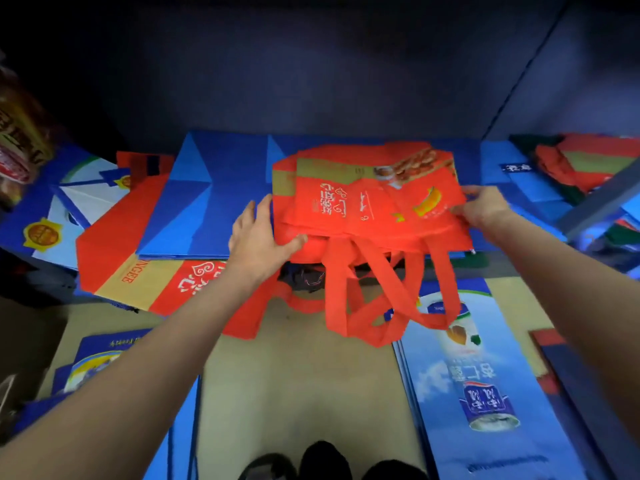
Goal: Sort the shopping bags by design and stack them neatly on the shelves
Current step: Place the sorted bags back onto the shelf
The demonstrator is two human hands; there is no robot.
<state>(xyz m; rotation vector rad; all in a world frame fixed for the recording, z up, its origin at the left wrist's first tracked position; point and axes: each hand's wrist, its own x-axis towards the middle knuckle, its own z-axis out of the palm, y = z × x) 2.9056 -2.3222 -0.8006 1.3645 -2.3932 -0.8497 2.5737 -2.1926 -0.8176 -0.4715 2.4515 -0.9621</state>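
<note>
A stack of flat red shopping bags (349,202) with white script and food pictures lies on blue folded bags (194,209) on the low shelf. Their red handles (374,292) hang over the shelf's front edge. My left hand (258,233) grips the stack's left edge, thumb under the front corner. My right hand (485,206) pinches the stack's right edge. Another red and tan bag (138,268) lies flat at the left, partly under my left forearm.
Blue and white bags (65,216) lie at the far left. More red and green bags (588,164) sit in the right compartment behind a grey divider (602,199). Light-blue bags with a can picture (474,382) lie on the floor at the right, others (100,362) at the left.
</note>
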